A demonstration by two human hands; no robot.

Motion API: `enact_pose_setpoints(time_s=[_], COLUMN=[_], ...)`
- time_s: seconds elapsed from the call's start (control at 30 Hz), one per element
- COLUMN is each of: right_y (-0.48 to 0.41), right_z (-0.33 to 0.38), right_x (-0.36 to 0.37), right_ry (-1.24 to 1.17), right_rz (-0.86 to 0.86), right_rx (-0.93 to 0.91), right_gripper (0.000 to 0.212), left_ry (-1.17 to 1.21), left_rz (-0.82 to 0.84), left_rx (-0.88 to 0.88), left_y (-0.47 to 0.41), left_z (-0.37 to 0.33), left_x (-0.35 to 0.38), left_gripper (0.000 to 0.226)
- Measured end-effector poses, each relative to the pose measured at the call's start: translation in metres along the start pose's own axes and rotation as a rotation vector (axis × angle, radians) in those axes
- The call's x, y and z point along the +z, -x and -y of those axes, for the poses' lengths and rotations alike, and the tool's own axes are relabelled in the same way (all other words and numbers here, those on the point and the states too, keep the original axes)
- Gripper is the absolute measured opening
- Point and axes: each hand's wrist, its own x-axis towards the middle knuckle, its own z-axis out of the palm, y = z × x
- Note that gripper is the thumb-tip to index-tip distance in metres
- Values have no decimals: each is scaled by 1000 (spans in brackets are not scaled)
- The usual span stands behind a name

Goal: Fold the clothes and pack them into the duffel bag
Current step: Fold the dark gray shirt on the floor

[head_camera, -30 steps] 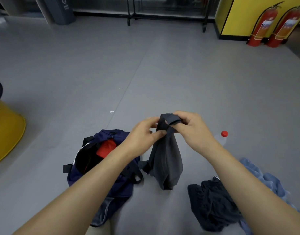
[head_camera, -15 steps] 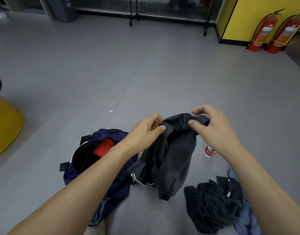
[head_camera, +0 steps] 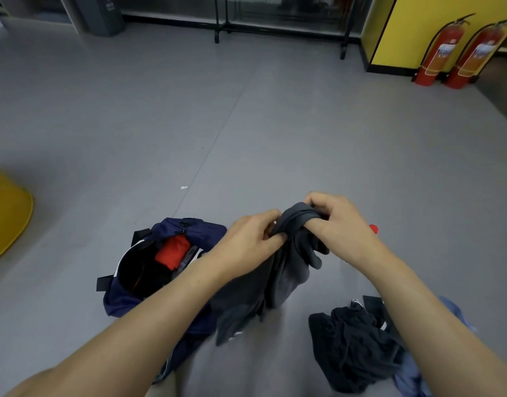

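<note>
Duffel bag (head_camera: 195, 229) first: it sits on the grey floor (head_camera: 246, 124) just left of my forearms, navy, soft-sided and slumped, its mouth gaping open towards me with a white trim line along the opening. Hanging beside it in mid-air is the dark grey garment (head_camera: 286, 272), a matte, fleecy-looking knit that drapes in limp vertical folds with a thin white stripe near its lower hem; I read it as mid-fold, not yet a tidy packet. My left hand (head_camera: 246, 242) pinches its bunched top edge with the fingers curled in, and my right hand (head_camera: 338, 222) has its fingers wrapped round the same wad of cloth from the other side, so both are closed on it. To the right lies a crumpled black garment (head_camera: 352, 348), wrinkled and unfolded, and under it a pale blue cloth (head_camera: 409, 381) pokes out, also loose. Inside the bag a red folded piece (head_camera: 172, 252) is already packed, with something grey tucked next to it. By my judgement roughly one or two items are in and three remain. A red bottle cap (head_camera: 374, 229) peeks past my right wrist.
</note>
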Motion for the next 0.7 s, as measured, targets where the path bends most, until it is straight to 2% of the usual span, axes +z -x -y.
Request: enact_pose_setpoints(time_s=[0.03, 0.1, 0.17, 0.27, 0.37, 0.43, 0.47, 0.5, 0.53, 0.57, 0.6, 0.67, 0.7], right_y=[0, 1, 2, 5, 1, -3, -2, 0, 0, 0, -2, -9, -12], right_z=[0, 0, 0, 2, -15, -31, -35, -36, -35, -32, -27, -17, -14], right_x=[-2, -7, -15, -21, -24, -26, -22, -15, -5, 7, 18, 30, 30], right_ry=[-16, -62, -184, -353, -197, 1, 48, 62, 73, 102, 161, 355, 421], right_rz=[-9, -60, -91, -100, -165, -64, 60, 190, 268, 271, 214, 17, -63], right_rx=[-20, -41, -45, -25, 66, 108, 131, 150, 143, 116, 61, -24, -38], right_gripper=[22, 20, 17, 19, 17, 16, 27, 49, 68, 74, 62, 18, 24], left_ry=[-24, -104, -165, -132, 142, 201, 180, 152, 121, 97, 82, 65, 71], left_rz=[-24, -54, -107, -222, -240, -245, -239, -218, -188, -163, -158, -200, -228], left_rx=[-17, -70, -123, -136, -111, -76, -46, -14, 14, 37, 54, 64, 55], left_y=[-1, -3, -4, -10, -15, -15, -15, -14, -13, -12, -12, -12, -13], left_z=[0, 0, 2, 11, 13, 9, 5, 0, -4, -8, -11, -14, -13], left_x=[0, -2, -6, -14, -21, -21, -19, -16, -13, -9, -5, -3, -4], left_gripper=[4, 11, 13, 18, 24, 24, 23, 22, 21, 21, 21, 19, 17])
